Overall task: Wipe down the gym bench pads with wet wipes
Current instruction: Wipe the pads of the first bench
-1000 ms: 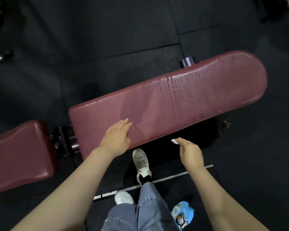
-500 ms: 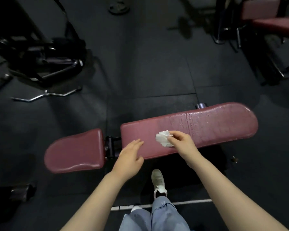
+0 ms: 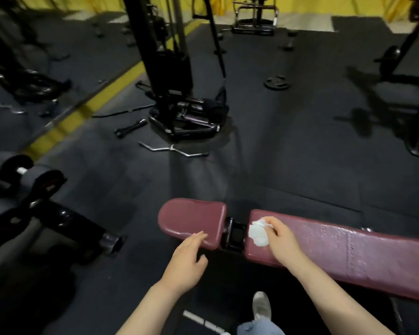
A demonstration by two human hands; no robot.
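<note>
Wet wipe (image 3: 258,232), head view: white, crumpled, lying on the left end of the long bench pad (image 3: 348,247) just right of the hinge gap, pinched at its right edge by the right hand (image 3: 282,240); judged light, limp and damp, best kept bunched under the fingertips so it drags flat over the slick, droplet-beaded vinyl. Left hand (image 3: 186,259) has relaxed, straight fingers holding nothing, fingertips at the near edge of the short seat pad (image 3: 191,217), contact uncertain. Long pad's right end is cut off by the frame; bench frame underneath lies in shadow.
</note>
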